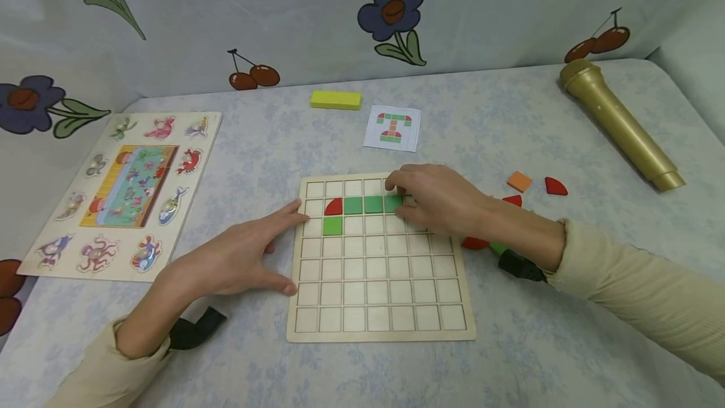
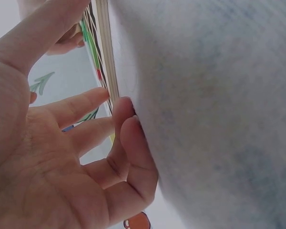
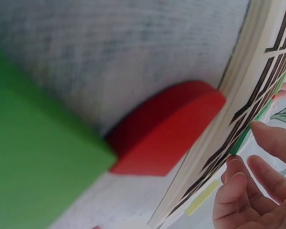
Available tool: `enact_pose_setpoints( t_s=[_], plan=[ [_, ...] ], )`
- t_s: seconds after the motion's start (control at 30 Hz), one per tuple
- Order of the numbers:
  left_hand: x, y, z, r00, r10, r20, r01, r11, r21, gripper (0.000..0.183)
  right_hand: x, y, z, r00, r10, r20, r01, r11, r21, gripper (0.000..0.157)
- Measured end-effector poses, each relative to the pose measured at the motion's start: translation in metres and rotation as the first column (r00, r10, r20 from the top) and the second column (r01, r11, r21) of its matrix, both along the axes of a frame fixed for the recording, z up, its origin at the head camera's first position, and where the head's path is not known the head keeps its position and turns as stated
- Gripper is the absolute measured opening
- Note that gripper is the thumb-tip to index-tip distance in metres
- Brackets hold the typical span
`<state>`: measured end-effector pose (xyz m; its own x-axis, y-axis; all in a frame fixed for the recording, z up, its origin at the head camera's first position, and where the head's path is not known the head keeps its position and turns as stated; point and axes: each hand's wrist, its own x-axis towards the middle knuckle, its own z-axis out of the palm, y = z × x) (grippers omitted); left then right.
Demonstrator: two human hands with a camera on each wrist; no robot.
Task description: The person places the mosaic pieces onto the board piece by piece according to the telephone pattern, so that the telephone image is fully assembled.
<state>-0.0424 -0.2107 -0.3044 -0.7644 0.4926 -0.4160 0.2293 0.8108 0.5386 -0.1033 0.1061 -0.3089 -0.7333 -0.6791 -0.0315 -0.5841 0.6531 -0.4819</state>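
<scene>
A square wooden grid board (image 1: 382,335) lies in front of me. In its second row sit a red quarter-circle piece (image 1: 334,206) and two green squares (image 1: 363,205) to the right of it. Another green square (image 1: 332,226) lies directly below the red piece. At the right end of that row, my right hand (image 1: 438,200) pinches a green square tile (image 1: 393,204) between thumb and fingertips, right at the grid. My left hand (image 1: 238,257) has its fingers spread, with thumb and fingertips touching the board's left edge.
Loose red and green pieces lie right of the board, partly hidden under my forearm, near an orange square (image 1: 519,181) and a red quarter-circle (image 1: 556,186). Behind stand a pattern card (image 1: 392,143) and yellow block (image 1: 335,100). A gold microphone (image 1: 623,124) and sea-animal puzzle (image 1: 195,197) flank them.
</scene>
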Motion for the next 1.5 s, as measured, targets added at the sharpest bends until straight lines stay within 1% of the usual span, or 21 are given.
enact_pose_setpoints(
  t_s=[0.07,0.33,0.5,0.67,0.77,0.9,0.97,1.13,1.23,1.37,1.5],
  plan=[
    [0.000,0.000,0.000,1.000,0.007,0.006,-0.007,1.000,0.000,0.102,0.000,0.000,0.000,1.000,0.002,0.002,-0.002,1.000,-0.003,0.023],
    [0.000,-0.001,0.000,1.000,-0.003,-0.005,0.003,1.000,0.003,0.101,0.000,0.001,-0.002,1.000,0.004,-0.002,-0.004,1.000,-0.010,0.021],
    [0.000,-0.001,0.000,1.000,0.000,0.001,0.000,1.000,0.004,0.101,0.000,0.001,-0.002,1.000,0.009,-0.014,-0.009,1.000,-0.024,0.018],
    [0.000,-0.002,-0.001,1.000,0.005,0.003,-0.005,1.000,0.007,0.101,0.001,0.002,0.003,1.000,0.001,-0.018,-0.001,1.000,-0.016,0.019],
    [0.000,-0.002,-0.001,1.000,0.005,0.003,-0.005,1.000,0.010,0.101,0.001,0.010,0.007,1.000,-0.024,0.001,0.024,1.000,-0.004,0.021],
    [0.000,-0.002,0.000,1.000,-0.003,0.000,0.003,1.000,0.011,0.102,0.003,0.031,0.013,0.996,-0.091,0.016,0.090,0.996,0.008,0.022],
    [0.000,-0.002,0.000,1.000,-0.007,-0.001,0.007,1.000,0.009,0.102,0.004,0.045,0.014,0.991,-0.131,0.007,0.131,0.991,0.006,0.023],
    [0.000,-0.001,0.001,1.000,-0.008,0.003,0.008,1.000,0.007,0.103,0.005,0.093,0.014,0.970,-0.238,-0.053,0.238,0.971,-0.004,0.026],
    [0.001,-0.001,0.002,1.000,-0.007,0.000,0.007,1.000,0.003,0.103,0.004,0.122,0.011,0.952,-0.292,-0.094,0.293,0.956,0.000,0.026],
    [0.001,-0.001,0.004,1.000,-0.016,-0.007,0.016,1.000,0.005,0.102,0.003,0.155,0.007,0.927,-0.356,-0.118,0.364,0.929,0.061,0.029],
    [0.001,-0.001,0.005,1.000,-0.015,-0.004,0.015,1.000,0.010,0.101,0.001,0.178,0.004,0.919,-0.386,-0.083,0.394,0.908,0.144,0.035]
  ],
)
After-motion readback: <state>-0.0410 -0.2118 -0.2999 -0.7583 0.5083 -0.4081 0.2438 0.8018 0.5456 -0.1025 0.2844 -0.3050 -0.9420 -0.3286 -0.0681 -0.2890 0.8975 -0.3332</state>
